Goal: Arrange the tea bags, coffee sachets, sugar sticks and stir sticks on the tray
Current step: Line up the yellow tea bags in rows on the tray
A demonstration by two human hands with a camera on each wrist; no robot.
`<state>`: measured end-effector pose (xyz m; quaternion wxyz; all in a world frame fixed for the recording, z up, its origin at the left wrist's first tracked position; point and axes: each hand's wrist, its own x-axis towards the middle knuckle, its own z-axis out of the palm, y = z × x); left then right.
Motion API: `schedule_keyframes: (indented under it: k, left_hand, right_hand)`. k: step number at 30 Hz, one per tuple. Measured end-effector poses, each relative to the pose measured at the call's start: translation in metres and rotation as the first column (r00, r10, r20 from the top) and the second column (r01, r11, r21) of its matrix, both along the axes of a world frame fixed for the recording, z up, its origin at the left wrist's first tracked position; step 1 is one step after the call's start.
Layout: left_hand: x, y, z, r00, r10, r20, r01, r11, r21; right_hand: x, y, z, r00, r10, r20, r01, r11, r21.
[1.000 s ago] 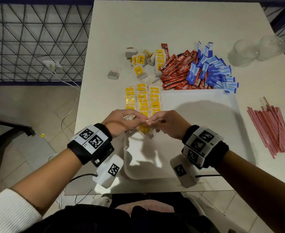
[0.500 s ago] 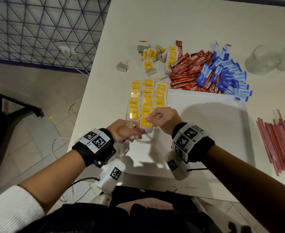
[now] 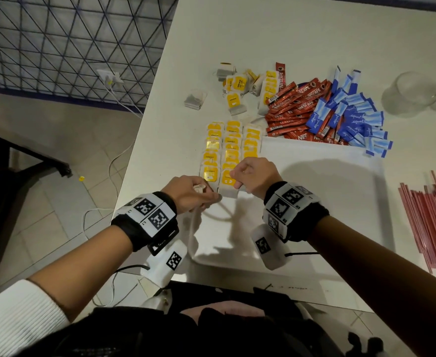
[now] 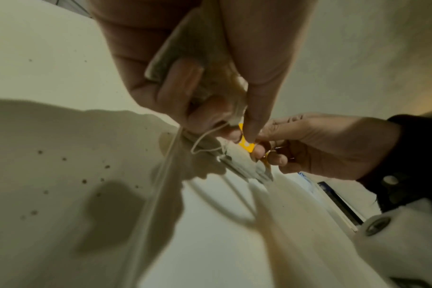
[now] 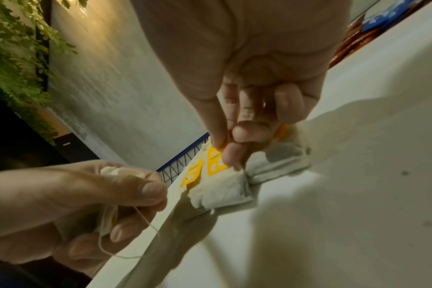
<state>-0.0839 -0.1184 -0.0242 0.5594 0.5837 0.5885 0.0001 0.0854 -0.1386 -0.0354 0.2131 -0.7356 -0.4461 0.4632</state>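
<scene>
On the far left, beyond the white table (image 3: 237,34), a tiled floor and a blue wire fence (image 3: 57,47) show, with a white cable trailing across the floor.

Near the table's left edge the left hand (image 3: 186,193) is closed round a loose tea bag (image 4: 183,58), thumb and curled fingers clamped on it, its string looping out below the fingertips. Just beside it, the right hand (image 3: 253,176) pinches the yellow tag of another tea bag (image 5: 219,187) between thumb (image 5: 215,120) and forefinger, the other fingers curled in. That bag lies at the near end of the middle row, on the left end of the white tray (image 3: 340,202).

Three rows of tea bags (image 3: 229,148) with yellow tags run away from the hands along the tray's left side, overlapping like tiles. Beyond them a small jumble of loose tea bags (image 3: 237,88) sits on the table, one lone bag (image 3: 195,99) apart to its left.

Further right, past the tray's far edge, lies a heap of red coffee sachets (image 3: 291,106), touching a heap of blue sugar sticks (image 3: 353,119). Right again stand two clear plastic cups (image 3: 410,94). At the far right edge, a bundle of red stir sticks (image 3: 433,220) lies on the table beside the tray.
</scene>
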Motion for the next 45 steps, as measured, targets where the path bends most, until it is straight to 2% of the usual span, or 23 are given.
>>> schedule_keyframes:
  k: [3,6,11,14,17,20,22,23,24,26,29,30,35,38,41,43,45]
  left_hand:
    - [0.000,0.005,0.000,0.974,-0.129,-0.186,0.150,0.984,0.101]
    - [0.004,0.009,0.001,0.928,-0.233,-0.293,0.277,0.953,0.122]
    - [0.016,0.015,0.004,0.776,-0.398,-0.489,0.514,0.848,0.127]
    - [0.021,0.015,0.008,0.730,-0.406,-0.550,0.562,0.815,0.144]
    - [0.020,0.017,0.008,0.741,-0.390,-0.547,0.542,0.828,0.145]
    - [0.017,0.019,0.009,0.806,-0.361,-0.468,0.484,0.858,0.172]
    - [0.019,0.019,0.014,0.937,-0.251,-0.243,0.282,0.954,0.100]
    - [0.022,0.020,0.016,0.986,-0.147,-0.080,0.143,0.989,-0.045]
    - [0.024,0.021,0.018,0.997,-0.026,0.067,0.041,0.972,-0.233]
    - [0.025,0.025,0.021,0.949,0.178,0.259,-0.024,0.861,-0.507]
    - [0.025,0.030,0.025,0.870,0.355,0.343,-0.041,0.744,-0.666]
    - [0.026,0.030,0.026,0.861,0.358,0.361,-0.027,0.742,-0.670]
    - [0.033,0.028,0.034,0.874,0.248,0.417,0.037,0.824,-0.565]
    - [0.035,0.027,0.037,0.903,0.179,0.391,0.031,0.880,-0.474]
    - [0.036,0.024,0.038,0.898,0.229,0.375,-0.094,0.934,-0.345]
    - [0.034,0.023,0.036,0.872,0.329,0.362,-0.232,0.930,-0.285]
    - [0.031,0.022,0.034,0.867,0.351,0.355,-0.293,0.933,-0.207]
  right_hand:
    - [-0.002,0.000,0.002,1.000,-0.015,-0.020,0.015,0.999,-0.032]
    - [-0.004,0.002,0.001,1.000,-0.023,-0.012,0.023,0.999,-0.045]
    - [-0.008,0.002,-0.003,0.997,-0.070,0.023,0.070,0.998,-0.002]
    - [-0.007,-0.003,-0.002,0.996,-0.089,0.023,0.088,0.995,0.052]
    - [-0.005,-0.008,0.003,0.994,-0.111,-0.003,0.110,0.989,0.100]
    - [-0.007,-0.014,0.012,0.997,-0.065,-0.027,0.069,0.988,0.141]
    - [-0.009,-0.019,0.019,0.993,-0.010,-0.120,0.028,0.988,0.151]
    - [-0.009,-0.022,0.022,0.984,0.030,-0.175,-0.004,0.989,0.150]
    - [-0.010,-0.024,0.025,0.974,0.073,-0.215,-0.043,0.989,0.143]
    - [-0.010,-0.027,0.031,0.962,0.139,-0.235,-0.116,0.987,0.110]
    - [-0.007,-0.026,0.032,0.965,0.143,-0.218,-0.124,0.987,0.100]
    - [-0.006,-0.025,0.032,0.968,0.125,-0.218,-0.104,0.989,0.103]
    - [-0.006,-0.019,0.034,0.968,-0.010,-0.252,0.034,0.995,0.091]
    - [0.000,-0.018,0.041,0.969,-0.020,-0.246,0.044,0.995,0.095]
    - [0.008,-0.017,0.044,0.967,-0.021,-0.255,0.042,0.996,0.077]
    - [0.013,-0.016,0.045,0.960,-0.058,-0.274,0.076,0.995,0.059]
    - [0.018,-0.015,0.047,0.950,-0.096,-0.298,0.117,0.992,0.054]
